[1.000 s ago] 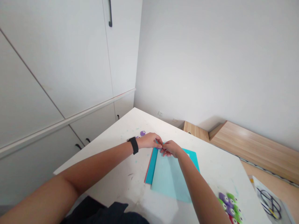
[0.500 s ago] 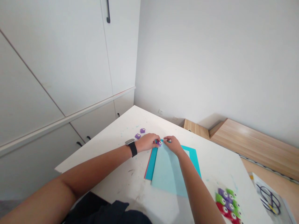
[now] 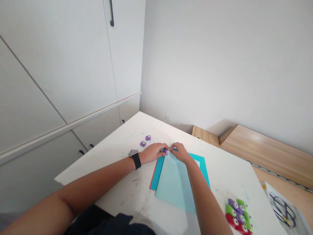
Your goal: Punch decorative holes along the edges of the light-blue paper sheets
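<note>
the left hand (image 3: 153, 153) and the right hand (image 3: 180, 152) are curled in, their fingertips meeting around a small purple eyed piece (image 3: 166, 151) at the top of the pale blue paper sheet (image 3: 173, 186); i can't tell whether either hand truly pinches it. it looks light and easily knocked, so it's best taken by its edges between fingertip and thumb. beneath the sheet lies stiffer teal card (image 3: 158, 169). low on the right sits a cluster of purple, green and red pieces (image 3: 237, 213). past the black watch (image 3: 136, 160) on the left wrist, two purple pieces (image 3: 145, 140) rest on the white table (image 3: 110, 160), with white cupboards (image 3: 61, 65) beyond.
</note>
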Motion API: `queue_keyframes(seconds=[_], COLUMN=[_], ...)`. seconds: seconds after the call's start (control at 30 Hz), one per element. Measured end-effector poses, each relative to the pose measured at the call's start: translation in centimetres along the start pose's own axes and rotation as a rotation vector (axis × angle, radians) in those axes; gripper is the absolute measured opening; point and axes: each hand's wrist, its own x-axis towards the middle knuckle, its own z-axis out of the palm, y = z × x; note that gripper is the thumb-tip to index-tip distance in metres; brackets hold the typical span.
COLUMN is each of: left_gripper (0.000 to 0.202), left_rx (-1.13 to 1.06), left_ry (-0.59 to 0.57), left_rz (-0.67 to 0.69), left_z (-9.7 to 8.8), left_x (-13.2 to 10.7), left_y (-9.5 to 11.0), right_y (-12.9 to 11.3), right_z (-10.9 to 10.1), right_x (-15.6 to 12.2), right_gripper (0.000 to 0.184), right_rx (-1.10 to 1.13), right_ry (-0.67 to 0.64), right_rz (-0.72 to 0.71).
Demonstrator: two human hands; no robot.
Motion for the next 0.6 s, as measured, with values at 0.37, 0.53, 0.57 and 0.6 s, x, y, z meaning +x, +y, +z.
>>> queue_keyframes(seconds=[0.37, 0.53, 0.57, 0.6], left_gripper=[0.044, 0.041, 0.04, 0.04], left_rx=[-0.661, -0.709, -0.708, -0.704], left_ry=[0.18, 0.188, 0.187, 0.189], left_rz=[-0.165, -0.105, -0.098, -0.089], left_z=[2.0, 1.5, 1.4, 1.3], left_x=[1.2, 1.1, 1.0, 0.9], left_y=[0.2, 1.3, 1.4, 1.6], right_y=[-2.2, -4.2, -4.5, -4.7], right_z=[-0.7, -2.3, -2.6, -2.8], right_x=[-1.5, -2.3, -2.4, -2.5], right_gripper=[0.01, 0.013, 0.013, 0.014], right_rx=[0.132, 0.087, 0.085, 0.087], right_ry=[0.2, 0.265, 0.269, 0.267], right_rz=[-0.069, -0.085, -0.091, -0.099])
